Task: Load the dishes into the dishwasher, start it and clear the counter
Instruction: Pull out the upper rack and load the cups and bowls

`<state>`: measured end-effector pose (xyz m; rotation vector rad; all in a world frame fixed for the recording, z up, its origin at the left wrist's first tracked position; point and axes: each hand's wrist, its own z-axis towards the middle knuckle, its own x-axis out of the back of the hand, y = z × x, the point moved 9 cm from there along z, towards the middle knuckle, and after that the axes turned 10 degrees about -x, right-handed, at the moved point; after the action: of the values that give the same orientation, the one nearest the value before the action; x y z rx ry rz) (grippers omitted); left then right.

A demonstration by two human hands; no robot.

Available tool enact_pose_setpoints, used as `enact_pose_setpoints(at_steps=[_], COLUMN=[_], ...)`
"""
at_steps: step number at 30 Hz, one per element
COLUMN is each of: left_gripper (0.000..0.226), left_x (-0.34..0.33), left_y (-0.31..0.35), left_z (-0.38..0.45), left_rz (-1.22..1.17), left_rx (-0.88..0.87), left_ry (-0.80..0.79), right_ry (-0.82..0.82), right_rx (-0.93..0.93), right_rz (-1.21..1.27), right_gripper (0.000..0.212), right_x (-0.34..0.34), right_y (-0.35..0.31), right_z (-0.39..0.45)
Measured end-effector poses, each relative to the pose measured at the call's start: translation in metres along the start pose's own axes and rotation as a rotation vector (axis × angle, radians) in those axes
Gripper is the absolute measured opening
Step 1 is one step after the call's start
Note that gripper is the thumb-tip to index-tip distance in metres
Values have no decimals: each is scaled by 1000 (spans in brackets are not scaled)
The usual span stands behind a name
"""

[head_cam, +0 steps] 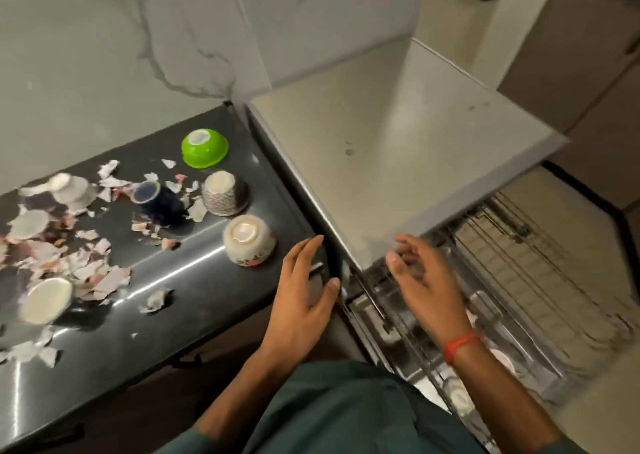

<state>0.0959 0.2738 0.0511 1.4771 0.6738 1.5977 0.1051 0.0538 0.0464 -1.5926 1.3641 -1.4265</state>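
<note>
Both hands empty, fingers spread: left hand [304, 294] over the counter's right edge near the gap beside the dishwasher; right hand [420, 280] above the pulled-out rack, palm turned inward, orange wrist band [460, 346] on that arm.

Dishwasher [398, 142]: grey flat top, directly right of the counter, front open. Wire rack [540, 280] drawn out below, mostly bare wires; two pale round dishes low in it, one [502, 360] by the right wrist, one [459, 398] nearer the camera, blurred.

Dark glossy counter [173, 315]: littered with torn pale and pinkish paper scraps [93, 273], thickest at left.

Dishes on the counter, all upside down or tipped: cream floral bowl [249, 240] nearest the left hand, not touching; grey patterned bowl [224, 193] behind it; green bowl [205, 148] farthest back, near the wall; dark blue cup [156, 199] on its side; white cup [71, 187] tipped, far left; cream cup [46, 299] at front left, on its side.
</note>
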Motion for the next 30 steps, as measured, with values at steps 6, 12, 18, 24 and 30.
enact_pose_setpoints(at_steps=[6,12,18,24,30], left_gripper=[64,63,68,95,62], left_x=[88,173,256,279,282], left_y=[-52,-104,-153,-212,-220], left_z=[5,22,43,77,93], left_rz=[-16,-3,115,88,44], left_rx=[73,100,209,390,369], left_ry=[177,417,636,504,415], right_ry=[-119,-245,-321,-344,-368], right_rx=[96,141,213,271,305], right_rz=[-83,-205,-253,-233,-254], right_gripper=[31,30,30,29,29], right_x=[-77,-151,-213,-260,-292], right_y=[-63,-101,-139,-171,-183], right_z=[20,38,51,51,42])
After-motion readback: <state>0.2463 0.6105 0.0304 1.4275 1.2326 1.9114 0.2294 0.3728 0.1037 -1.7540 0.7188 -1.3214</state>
